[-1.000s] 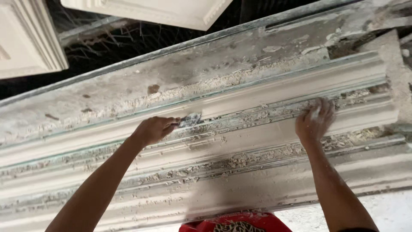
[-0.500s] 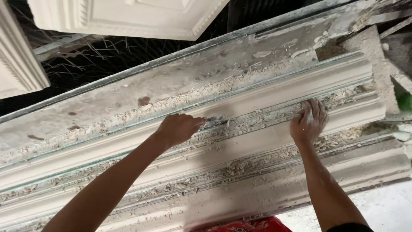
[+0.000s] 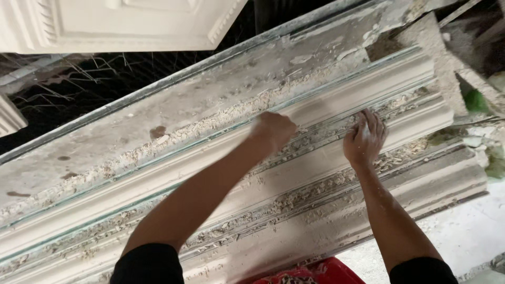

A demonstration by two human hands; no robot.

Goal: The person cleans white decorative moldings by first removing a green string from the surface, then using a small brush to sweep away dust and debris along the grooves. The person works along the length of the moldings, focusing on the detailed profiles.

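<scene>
Slid rightward along the white plaster moulding [image 3: 336,105] since a second ago: left hand [image 3: 273,130], closed in a fist-like grip, scraper now hidden. Right hand [image 3: 364,138] pressed flat, fingers spread, holding nothing; moulding lying lengthwise on the crumb-strewn bench [image 3: 105,137].

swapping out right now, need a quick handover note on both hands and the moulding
Left hand: closed in a fist on the long white plaster moulding; blurred, so what it grips cannot be told.
Right hand: open, fingers spread, flat on the moulding beside it.
Moulding lies slantwise on a crusted bench. Plaster crumbs fill the grooves below the hands and line the upper edge. A red tub sits at the near edge.
Done: the raised band looks smooth.
Left: crumbs still in the grooves.
</scene>
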